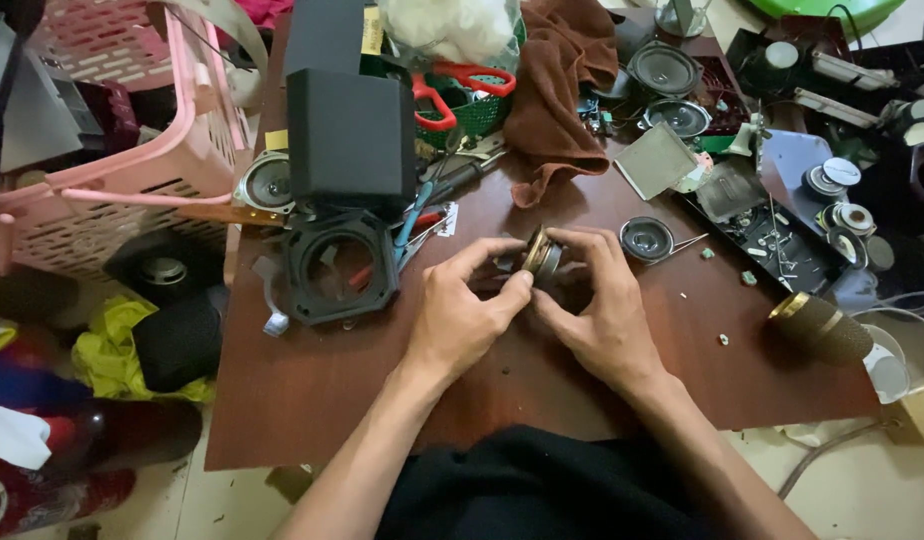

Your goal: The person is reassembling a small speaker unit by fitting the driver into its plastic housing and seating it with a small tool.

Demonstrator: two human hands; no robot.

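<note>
Both the left hand (462, 315) and right hand (602, 315) grip a small speaker driver (542, 255) mid-surface, while red scissors (460, 90) lie in a green basket (482, 115) at the far edge.

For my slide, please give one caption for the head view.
Both hands, left and right, hold a small speaker above a cluttered brown table.

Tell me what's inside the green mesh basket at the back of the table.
The green mesh basket holds red-handled scissors, their loops resting over its rim. A white plastic bag lies on top. Whatever sits deeper is covered by the bag and scissors.
</note>
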